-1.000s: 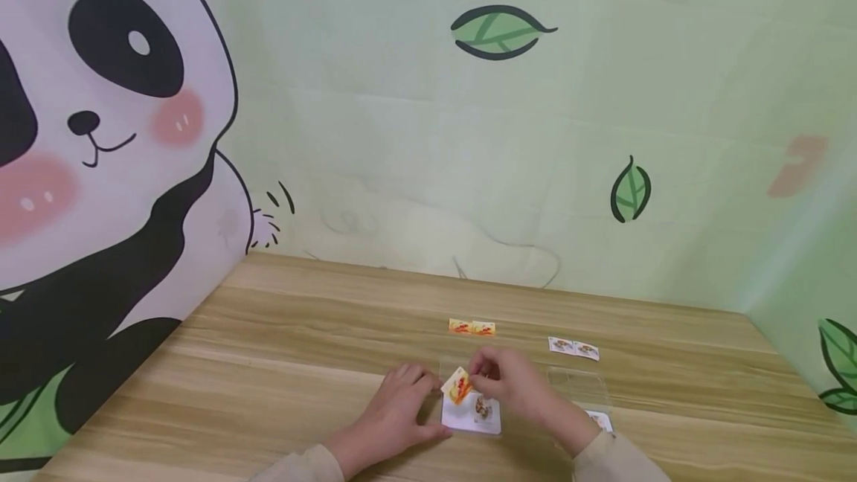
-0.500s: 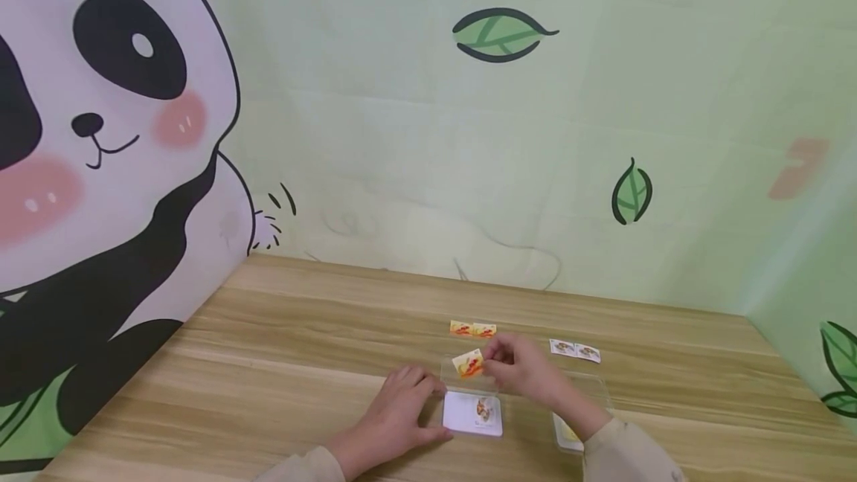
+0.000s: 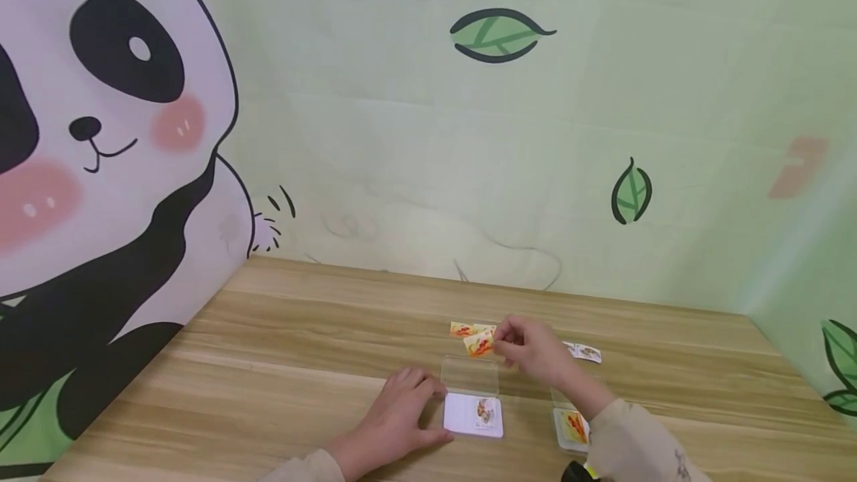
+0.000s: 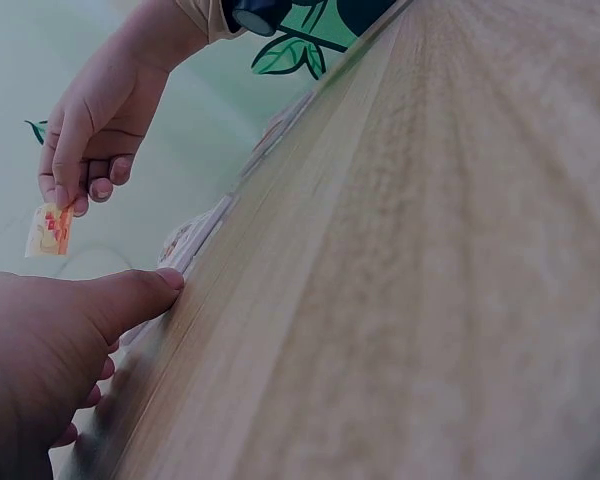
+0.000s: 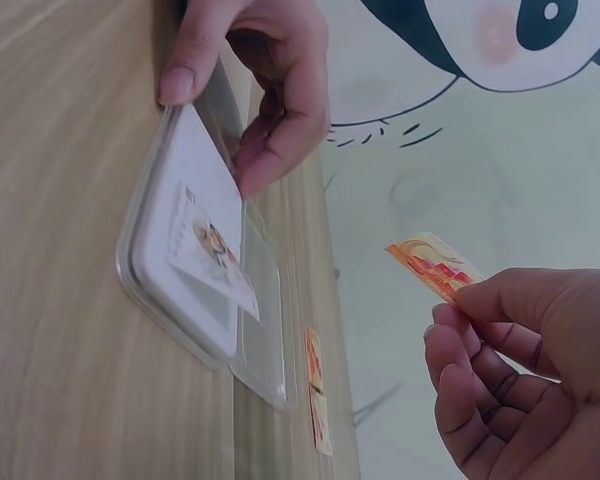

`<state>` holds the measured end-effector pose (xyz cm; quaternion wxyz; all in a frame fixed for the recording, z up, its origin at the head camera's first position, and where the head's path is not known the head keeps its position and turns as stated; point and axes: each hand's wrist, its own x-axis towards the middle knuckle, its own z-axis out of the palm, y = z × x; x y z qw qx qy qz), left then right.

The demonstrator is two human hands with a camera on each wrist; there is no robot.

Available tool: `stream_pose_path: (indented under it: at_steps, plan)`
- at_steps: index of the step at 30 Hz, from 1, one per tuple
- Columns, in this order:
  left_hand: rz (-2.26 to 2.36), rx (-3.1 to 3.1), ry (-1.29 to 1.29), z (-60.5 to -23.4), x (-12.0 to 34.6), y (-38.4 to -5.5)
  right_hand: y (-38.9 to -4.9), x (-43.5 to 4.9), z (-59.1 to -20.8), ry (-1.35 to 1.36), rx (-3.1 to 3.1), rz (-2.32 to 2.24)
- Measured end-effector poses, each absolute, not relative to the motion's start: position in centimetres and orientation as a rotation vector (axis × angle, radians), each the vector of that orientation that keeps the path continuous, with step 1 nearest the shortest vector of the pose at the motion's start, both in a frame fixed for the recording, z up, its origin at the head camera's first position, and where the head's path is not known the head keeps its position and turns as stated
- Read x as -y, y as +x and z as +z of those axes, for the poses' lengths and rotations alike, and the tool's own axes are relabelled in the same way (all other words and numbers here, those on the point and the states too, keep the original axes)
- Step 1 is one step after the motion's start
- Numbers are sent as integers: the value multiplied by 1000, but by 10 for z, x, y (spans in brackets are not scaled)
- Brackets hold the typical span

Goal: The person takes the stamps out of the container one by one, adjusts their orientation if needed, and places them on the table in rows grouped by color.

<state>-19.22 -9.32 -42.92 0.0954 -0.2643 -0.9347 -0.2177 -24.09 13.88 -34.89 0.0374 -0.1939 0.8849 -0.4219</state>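
Observation:
My right hand (image 3: pixel 535 352) pinches a small yellow-and-orange picture card (image 5: pixel 440 265) between thumb and forefinger, raised above the table. In the head view that card overlaps the pair of similar cards (image 3: pixel 460 329) lying behind it. My left hand (image 3: pixel 395 419) holds the left side of a flat, clear-lidded plastic case (image 3: pixel 458 415), thumb at the near corner and fingers at the far one. The case lies with its transparent lid (image 3: pixel 470 374) folded back. On its white inside, toward the right, a white card with a brownish picture (image 5: pixel 215 250) rests slightly raised at one edge.
A second lidded case (image 3: pixel 561 443), holding an orange picture card (image 3: pixel 574 427), sits to the right, partly hidden by my right sleeve (image 3: pixel 636 441). Two white picture cards (image 3: pixel 588 352) lie behind my right hand. A panda-printed backdrop (image 3: pixel 375 132) borders the wooden table (image 3: pixel 321 363).
My right hand has lifted the orange card off the left case and carried it away toward the back pair of cards. My left hand has stayed at the case.

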Motion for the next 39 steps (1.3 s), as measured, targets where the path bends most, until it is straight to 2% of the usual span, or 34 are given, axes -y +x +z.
stream_pose_path:
  at_steps: [39]
  plan:
    - [-640, 2804, -775, -430, 93, -193, -285, -163, -373, -105, -2747, -1433]
